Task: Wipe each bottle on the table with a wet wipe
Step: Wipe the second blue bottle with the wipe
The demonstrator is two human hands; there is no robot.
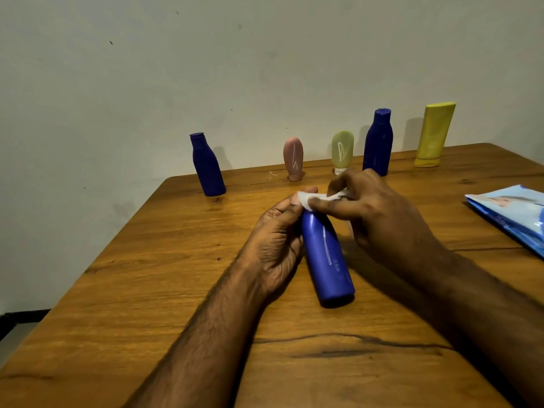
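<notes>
Both forearms reach in over the near edge of the wooden table (pixel 147 290). Left hand (pixel 276 242) grasps the blue bottle (pixel 326 257), tilted at mid-table, base toward the near edge. Right hand (pixel 374 213) pinches the white wet wipe (pixel 312 198) on the bottle's cap end. To do it well: brace with the left, wipe around the cap, then down the body while turning it. Count: 6 bottles, 1 in hand and 5 standing along the far edge; 1 wipe; 1 wipes pack (pixel 512 213) at the right edge

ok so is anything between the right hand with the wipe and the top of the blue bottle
Nothing visible. The right hand presses the wet wipe straight onto the top of the blue bottle, which the left hand grips. The other bottles stand apart along the far edge.
</notes>
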